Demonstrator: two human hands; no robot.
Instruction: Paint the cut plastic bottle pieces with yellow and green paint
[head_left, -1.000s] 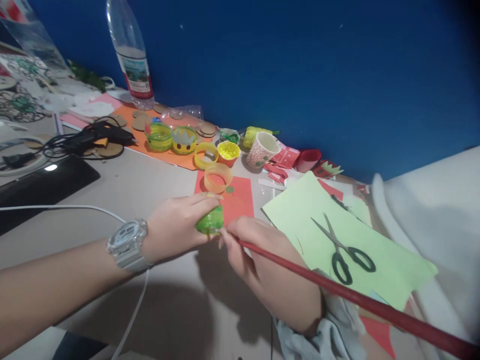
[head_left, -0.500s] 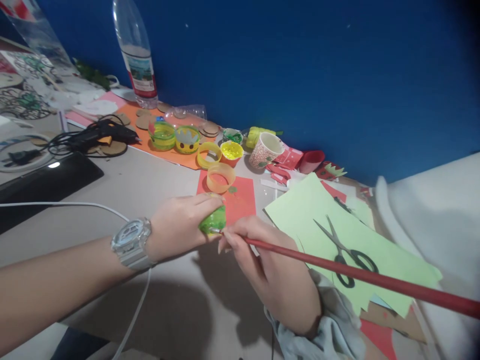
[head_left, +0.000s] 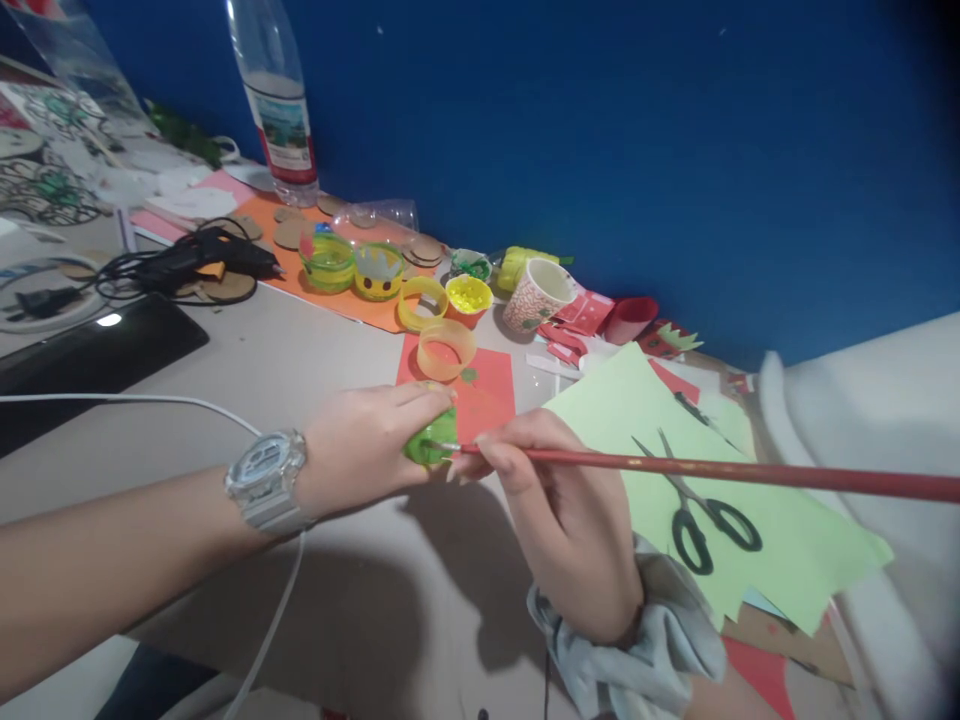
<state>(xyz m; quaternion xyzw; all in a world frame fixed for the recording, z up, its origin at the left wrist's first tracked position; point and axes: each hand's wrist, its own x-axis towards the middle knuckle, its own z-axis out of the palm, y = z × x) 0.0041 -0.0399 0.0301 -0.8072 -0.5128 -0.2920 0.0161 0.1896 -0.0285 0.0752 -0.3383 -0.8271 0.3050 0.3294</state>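
My left hand point(head_left: 371, 440), with a clear watch point(head_left: 266, 480) on its wrist, is wrapped around a small ring painted green point(head_left: 429, 440); its far side is hidden by my fingers. Pinched in my right hand point(head_left: 555, 490) is a long red paintbrush point(head_left: 712, 470), its bristle tip touching the green surface. Just beyond my left fingers, an unpainted yellowish ring point(head_left: 445, 350) stands on a red paper sheet point(head_left: 487, 385). To the right, black-handled scissors point(head_left: 697, 508) lie partly open on light green paper point(head_left: 795, 540).
Farther back are another yellow ring point(head_left: 422, 304), a cup of yellow paint point(head_left: 469, 297), a tilted patterned paper cup point(head_left: 537, 297) and a tall plastic bottle point(head_left: 279, 120). A black glue gun point(head_left: 210, 258) sits at left. A white cable point(head_left: 281, 590) runs beneath my left forearm.
The paintbrush has swung to a more level angle, its handle end rising on the right. My right hand has shifted slightly up and right, and the tip has moved up on the green surface.
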